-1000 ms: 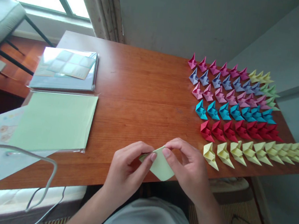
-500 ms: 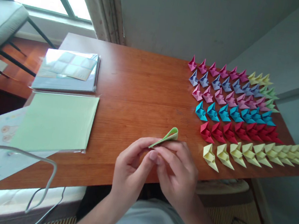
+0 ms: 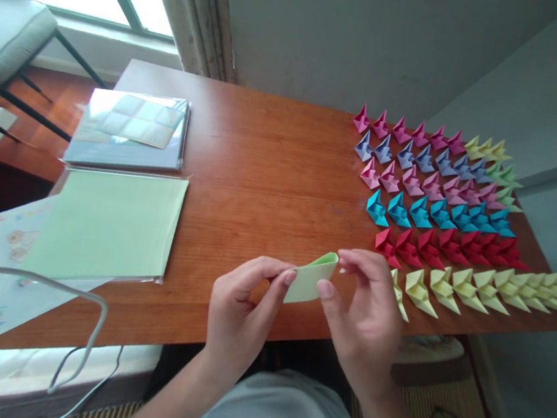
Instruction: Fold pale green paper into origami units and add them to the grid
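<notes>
I see the left hand (image 3: pixel 242 302) pinching the left end of a folded pale green paper (image 3: pixel 307 288) between thumb and forefinger; the right hand (image 3: pixel 367 316) sits half-curled at the other end, thumb against the paper, forefinger beside the rounded fold, though from here I cannot tell whether it grips. I have that paper above the near edge of the wooden table (image 3: pixel 264 160), gaping slightly along its top; to its right I count a yellow row (image 3: pixel 443 286) nearest, partly behind the right hand, with a red row (image 3: pixel 429 247) beyond.
</notes>
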A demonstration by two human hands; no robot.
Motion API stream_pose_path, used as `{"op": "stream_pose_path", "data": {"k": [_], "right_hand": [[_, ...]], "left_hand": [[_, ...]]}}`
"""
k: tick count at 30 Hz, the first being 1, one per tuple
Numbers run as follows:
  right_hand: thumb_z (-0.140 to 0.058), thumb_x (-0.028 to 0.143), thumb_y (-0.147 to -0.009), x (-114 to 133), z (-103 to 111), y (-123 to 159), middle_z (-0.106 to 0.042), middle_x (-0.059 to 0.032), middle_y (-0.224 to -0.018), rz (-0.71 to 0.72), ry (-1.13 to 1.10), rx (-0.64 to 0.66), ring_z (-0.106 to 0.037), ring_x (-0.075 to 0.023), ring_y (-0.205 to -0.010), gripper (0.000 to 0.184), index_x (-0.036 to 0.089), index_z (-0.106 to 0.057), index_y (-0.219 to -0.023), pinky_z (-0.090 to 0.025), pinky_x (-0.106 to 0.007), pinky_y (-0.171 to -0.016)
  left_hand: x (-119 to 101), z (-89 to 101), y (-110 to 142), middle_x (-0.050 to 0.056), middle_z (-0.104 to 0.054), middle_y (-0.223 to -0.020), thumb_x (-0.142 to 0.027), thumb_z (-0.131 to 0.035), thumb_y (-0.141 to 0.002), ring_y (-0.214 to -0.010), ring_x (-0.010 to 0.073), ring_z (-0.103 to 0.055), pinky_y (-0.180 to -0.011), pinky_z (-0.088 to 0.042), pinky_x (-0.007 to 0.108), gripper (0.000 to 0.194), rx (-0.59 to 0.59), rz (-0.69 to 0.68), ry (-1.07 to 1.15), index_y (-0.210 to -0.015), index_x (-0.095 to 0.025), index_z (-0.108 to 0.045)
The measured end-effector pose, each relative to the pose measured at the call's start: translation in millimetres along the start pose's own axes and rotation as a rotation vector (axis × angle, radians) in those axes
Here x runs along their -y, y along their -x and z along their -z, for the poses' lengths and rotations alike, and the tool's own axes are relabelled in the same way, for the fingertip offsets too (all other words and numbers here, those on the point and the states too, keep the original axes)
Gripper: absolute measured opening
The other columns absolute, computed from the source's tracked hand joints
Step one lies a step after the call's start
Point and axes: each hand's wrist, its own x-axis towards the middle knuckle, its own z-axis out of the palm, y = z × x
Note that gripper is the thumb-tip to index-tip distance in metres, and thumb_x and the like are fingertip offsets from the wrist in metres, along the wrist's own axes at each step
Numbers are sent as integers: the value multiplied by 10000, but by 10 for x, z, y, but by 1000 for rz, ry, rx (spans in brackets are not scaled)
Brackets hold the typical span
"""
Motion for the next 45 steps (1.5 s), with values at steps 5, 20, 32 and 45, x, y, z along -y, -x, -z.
{"op": "stream_pose_path", "data": {"k": [5,20,32,45], "right_hand": [[-688,280,-895,-9,100,-132,-667,-39,-1002,-245,-203,317,-645,-203,-934,173,249,-634,-1056,-527,-339,-824],[-673,314,-905,25,148,-148,-641,-12,-830,-305,-142,340,-589,-172,-772,115,226,-652,-833,-475,-288,-684],[-676,324,-906,30,139,-157,-643,-14,-836,-310,-129,348,-589,-169,-771,129,221,-646,-834,-473,-287,-682],[-672,319,-907,26,139,-162,-649,-15,-838,-298,-125,362,-609,-178,-789,116,223,-649,-844,-497,-303,-717]], "left_hand": [[-38,-16,13,-1,-732,-757,-205,-663,-924,-683,114,-657,-689,-516,215,141,108,34,46,-797,-185,-721],[-29,-31,21,51,-766,-814,-285,-674,-917,-739,168,-693,-680,-531,249,167,188,175,138,-820,-175,-754],[-47,-16,5,35,-755,-797,-279,-656,-932,-722,146,-676,-687,-513,233,177,197,159,116,-823,-173,-746],[-53,-16,4,21,-756,-789,-259,-667,-924,-712,141,-675,-678,-512,231,159,187,135,105,-808,-186,-746]]}}
